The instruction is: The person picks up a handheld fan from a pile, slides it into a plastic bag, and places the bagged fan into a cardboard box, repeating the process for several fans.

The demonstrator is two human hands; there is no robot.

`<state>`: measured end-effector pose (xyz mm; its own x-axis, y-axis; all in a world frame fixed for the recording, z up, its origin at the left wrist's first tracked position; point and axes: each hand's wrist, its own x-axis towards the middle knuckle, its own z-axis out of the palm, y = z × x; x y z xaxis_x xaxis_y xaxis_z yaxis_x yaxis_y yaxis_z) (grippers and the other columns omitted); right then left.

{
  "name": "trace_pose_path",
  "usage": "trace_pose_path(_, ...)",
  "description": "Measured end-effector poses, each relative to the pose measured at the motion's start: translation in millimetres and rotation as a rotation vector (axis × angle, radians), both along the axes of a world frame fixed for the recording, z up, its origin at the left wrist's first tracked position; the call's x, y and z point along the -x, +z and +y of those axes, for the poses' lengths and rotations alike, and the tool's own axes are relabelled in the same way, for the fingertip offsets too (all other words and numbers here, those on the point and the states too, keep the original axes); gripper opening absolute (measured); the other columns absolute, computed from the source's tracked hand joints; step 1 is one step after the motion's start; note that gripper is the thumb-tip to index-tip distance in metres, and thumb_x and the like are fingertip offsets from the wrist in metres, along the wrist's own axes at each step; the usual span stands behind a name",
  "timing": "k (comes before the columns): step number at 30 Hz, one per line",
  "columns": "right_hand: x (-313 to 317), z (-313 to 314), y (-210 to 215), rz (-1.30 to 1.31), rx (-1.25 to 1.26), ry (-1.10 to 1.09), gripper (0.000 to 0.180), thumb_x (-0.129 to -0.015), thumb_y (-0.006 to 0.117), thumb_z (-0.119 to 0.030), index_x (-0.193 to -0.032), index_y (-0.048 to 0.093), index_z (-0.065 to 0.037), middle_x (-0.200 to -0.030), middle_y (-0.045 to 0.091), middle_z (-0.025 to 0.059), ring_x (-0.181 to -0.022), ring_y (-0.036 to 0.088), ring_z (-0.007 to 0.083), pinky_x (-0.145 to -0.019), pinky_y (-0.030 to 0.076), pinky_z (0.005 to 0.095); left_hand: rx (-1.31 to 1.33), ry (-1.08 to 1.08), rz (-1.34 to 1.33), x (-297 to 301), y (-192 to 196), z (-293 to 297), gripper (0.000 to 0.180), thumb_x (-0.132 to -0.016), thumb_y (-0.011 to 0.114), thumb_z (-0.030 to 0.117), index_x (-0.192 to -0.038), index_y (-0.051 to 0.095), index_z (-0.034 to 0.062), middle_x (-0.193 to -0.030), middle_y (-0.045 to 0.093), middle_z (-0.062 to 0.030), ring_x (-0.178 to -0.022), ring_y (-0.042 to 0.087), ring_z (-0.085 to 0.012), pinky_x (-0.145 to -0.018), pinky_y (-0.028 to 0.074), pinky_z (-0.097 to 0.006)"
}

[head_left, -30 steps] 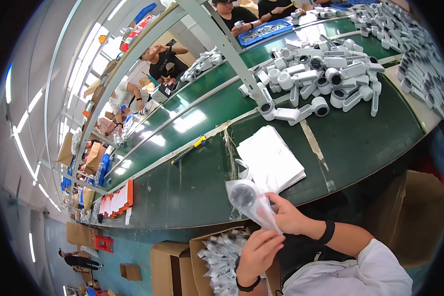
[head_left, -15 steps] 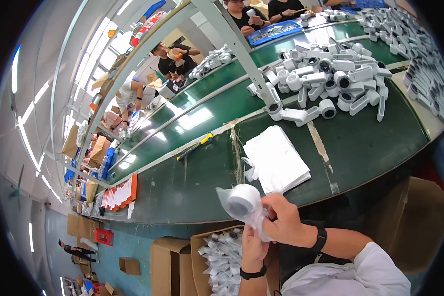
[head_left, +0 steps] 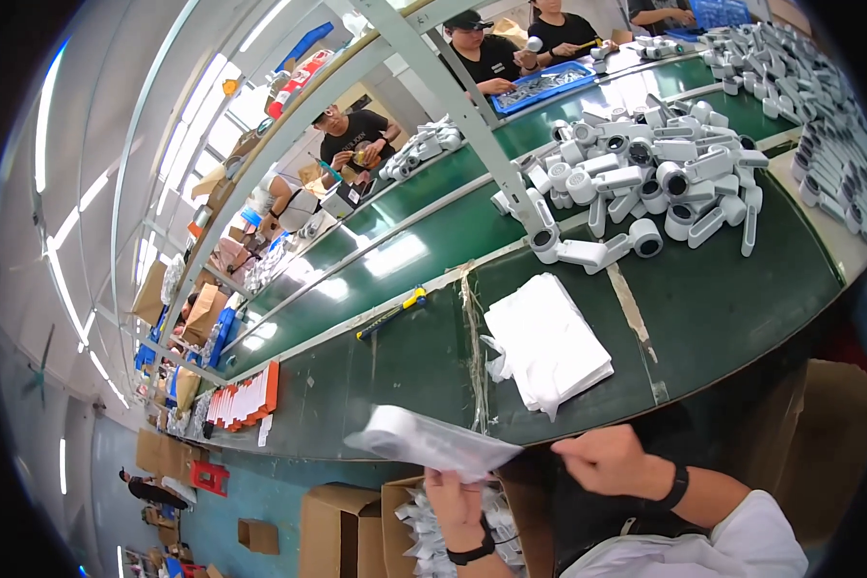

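Note:
My left hand (head_left: 458,496) grips a white part wrapped in a clear plastic bag (head_left: 424,440), held flat over an open cardboard box (head_left: 424,525) that holds several bagged parts. My right hand (head_left: 607,459) hangs just right of the bag with curled fingers, holding nothing I can see. A stack of white plastic bags (head_left: 547,340) lies on the green table (head_left: 722,308) in front of me. A heap of white cylindrical parts (head_left: 645,178) sits farther back on the right.
A yellow and blue tool (head_left: 393,313) lies on the table by a green conveyor belt (head_left: 395,255). Other people work across the belt, one at a blue tray (head_left: 539,85). A grey metal post (head_left: 458,96) rises from the table. Cardboard boxes (head_left: 332,525) stand on the floor.
The bagged part has swung from upright to flat and moved left over the box. My right hand has let go of it and drawn away to the right.

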<state>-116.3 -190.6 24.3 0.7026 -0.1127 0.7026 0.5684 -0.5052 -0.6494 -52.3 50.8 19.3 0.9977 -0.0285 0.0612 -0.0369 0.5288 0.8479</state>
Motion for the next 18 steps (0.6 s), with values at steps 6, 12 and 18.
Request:
trace_pose_path(6,-13.9,-80.2,-34.2,0.377,-0.359,-0.324,0.012,-0.083,0.064,-0.006,-0.091,0.068,0.001,-0.064,0.062,0.0093,-0.055,0.055,0.0095,-0.052,0.045,0.0252,-0.579,0.39,0.155,-85.0,-18.2,50.2,0.028,-0.089,0.064,0.011,-0.109,0.056,-0.0075,-0.089,0.066,-0.0084,-0.064,0.061,-0.0143,-0.044,0.047,-0.025)
trace_pose_path(12,-16.4,-94.1,-56.9,0.472,-0.308,-0.334,0.01,-0.085,0.065,-0.008,-0.089,0.066,0.001,-0.063,0.061,0.0051,-0.055,0.055,0.008,-0.052,0.043,0.0229,-1.089,0.732,-0.019,-157.3,-76.6,76.7,0.041,-0.086,0.07,0.023,-0.108,0.06,-0.0101,-0.093,0.068,-0.0153,-0.076,0.065,-0.0223,-0.068,0.053,-0.034)
trace_pose_path(18,-13.4,-98.5,-64.0,0.447,-0.334,-0.388,0.008,-0.085,0.064,-0.006,-0.087,0.065,0.002,-0.062,0.06,0.0044,-0.054,0.055,0.0074,-0.052,0.043,0.0225,-1.151,0.763,-0.05,-157.2,-55.5,61.5,0.034,-0.089,0.063,0.029,-0.1,0.064,-0.0032,-0.091,0.067,-0.0142,-0.076,0.063,-0.0242,-0.071,0.05,-0.034)
